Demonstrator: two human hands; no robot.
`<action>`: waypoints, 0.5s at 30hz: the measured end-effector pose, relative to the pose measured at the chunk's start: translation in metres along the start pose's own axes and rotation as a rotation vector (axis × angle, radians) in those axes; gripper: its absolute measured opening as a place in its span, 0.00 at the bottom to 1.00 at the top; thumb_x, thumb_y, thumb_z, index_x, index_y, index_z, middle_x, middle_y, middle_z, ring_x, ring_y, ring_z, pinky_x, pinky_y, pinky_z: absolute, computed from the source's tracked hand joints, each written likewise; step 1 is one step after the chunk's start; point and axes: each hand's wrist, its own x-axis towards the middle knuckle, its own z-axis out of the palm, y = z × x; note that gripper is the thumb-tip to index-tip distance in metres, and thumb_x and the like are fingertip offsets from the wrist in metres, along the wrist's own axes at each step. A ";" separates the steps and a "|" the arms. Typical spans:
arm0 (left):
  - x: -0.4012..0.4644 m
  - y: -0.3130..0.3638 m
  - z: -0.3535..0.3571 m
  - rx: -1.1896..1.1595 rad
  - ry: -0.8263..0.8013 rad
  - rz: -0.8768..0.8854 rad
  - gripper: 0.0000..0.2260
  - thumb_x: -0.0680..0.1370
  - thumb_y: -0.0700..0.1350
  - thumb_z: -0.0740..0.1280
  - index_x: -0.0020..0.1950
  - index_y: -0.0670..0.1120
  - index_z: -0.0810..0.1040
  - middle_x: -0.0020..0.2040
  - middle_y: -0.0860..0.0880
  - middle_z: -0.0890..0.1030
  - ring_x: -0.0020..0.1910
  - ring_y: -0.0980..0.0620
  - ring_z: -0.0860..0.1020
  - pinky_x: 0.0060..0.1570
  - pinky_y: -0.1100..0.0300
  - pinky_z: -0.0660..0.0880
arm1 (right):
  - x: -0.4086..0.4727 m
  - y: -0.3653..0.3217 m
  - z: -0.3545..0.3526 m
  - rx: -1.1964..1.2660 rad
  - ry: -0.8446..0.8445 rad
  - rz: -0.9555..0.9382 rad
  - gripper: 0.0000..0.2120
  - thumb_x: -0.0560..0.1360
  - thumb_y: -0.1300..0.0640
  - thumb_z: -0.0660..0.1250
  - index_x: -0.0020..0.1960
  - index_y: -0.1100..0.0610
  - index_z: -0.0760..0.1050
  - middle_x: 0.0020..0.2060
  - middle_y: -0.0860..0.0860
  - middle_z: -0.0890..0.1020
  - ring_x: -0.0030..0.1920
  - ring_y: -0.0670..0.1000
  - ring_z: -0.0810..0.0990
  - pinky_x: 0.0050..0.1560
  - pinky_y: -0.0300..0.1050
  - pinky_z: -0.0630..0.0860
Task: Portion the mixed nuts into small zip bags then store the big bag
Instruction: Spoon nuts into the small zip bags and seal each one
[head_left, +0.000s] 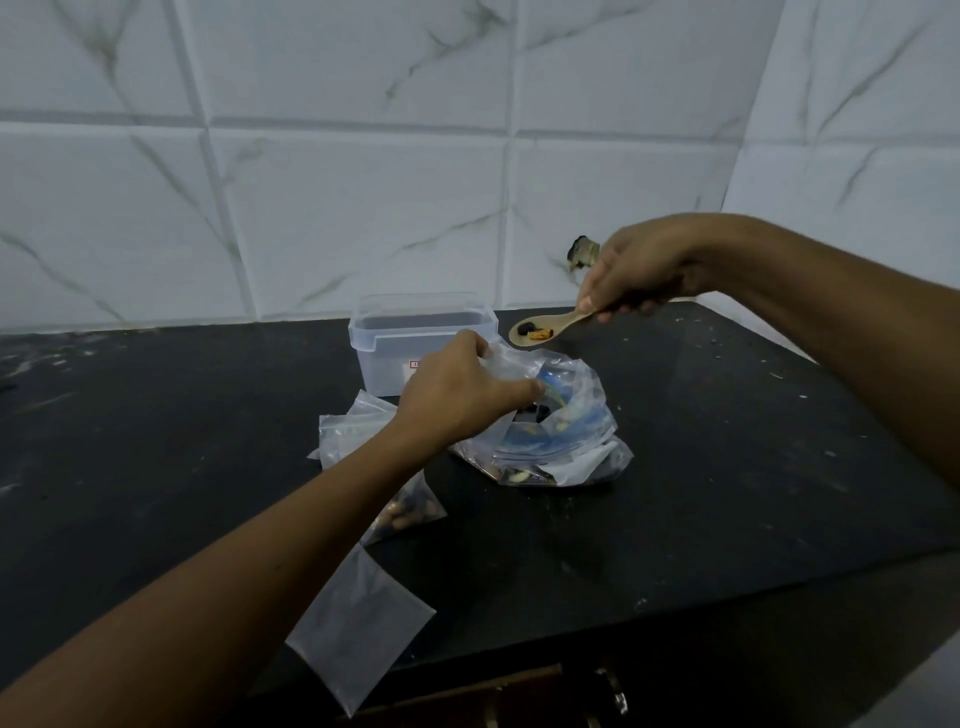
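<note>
The big clear bag of mixed nuts (566, 441) lies crumpled on the black counter (727, 467), its mouth facing up. My left hand (462, 395) grips the bag's upper rim and holds the mouth apart. My right hand (639, 275) holds a wooden spoon (540, 328) by its handle, above and behind the bag; a few nuts lie in its bowl. A small zip bag with nuts (405, 512) sits under my left forearm. An empty small zip bag (358, 623) lies at the counter's front edge. More small bags (348, 431) are piled to the left of the big bag.
A clear plastic lidless container (415, 332) stands behind the bags near the tiled wall (363, 182). A dark fitting (584, 252) sticks out of the wall behind my right hand. The counter's front edge runs below the empty bag, with a drawer front (467, 696) beneath.
</note>
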 end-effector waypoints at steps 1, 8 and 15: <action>0.002 0.003 0.002 0.018 0.011 -0.003 0.32 0.67 0.63 0.73 0.63 0.47 0.70 0.52 0.51 0.76 0.51 0.52 0.75 0.51 0.52 0.77 | -0.004 -0.007 0.000 -0.041 0.007 -0.013 0.06 0.77 0.62 0.66 0.45 0.60 0.81 0.32 0.51 0.79 0.31 0.46 0.72 0.30 0.38 0.66; 0.009 0.006 0.008 -0.033 0.059 -0.022 0.23 0.68 0.63 0.73 0.52 0.49 0.73 0.45 0.52 0.79 0.45 0.54 0.77 0.42 0.56 0.75 | -0.023 -0.046 0.040 -0.740 0.317 -0.306 0.04 0.74 0.63 0.67 0.44 0.58 0.81 0.34 0.51 0.77 0.36 0.51 0.75 0.36 0.42 0.68; 0.008 -0.002 -0.002 -0.157 0.074 -0.036 0.23 0.71 0.60 0.73 0.55 0.45 0.73 0.35 0.54 0.77 0.33 0.61 0.74 0.32 0.63 0.67 | -0.024 -0.038 0.048 -1.231 0.750 -0.920 0.08 0.69 0.70 0.69 0.34 0.62 0.75 0.27 0.55 0.72 0.30 0.53 0.67 0.32 0.46 0.64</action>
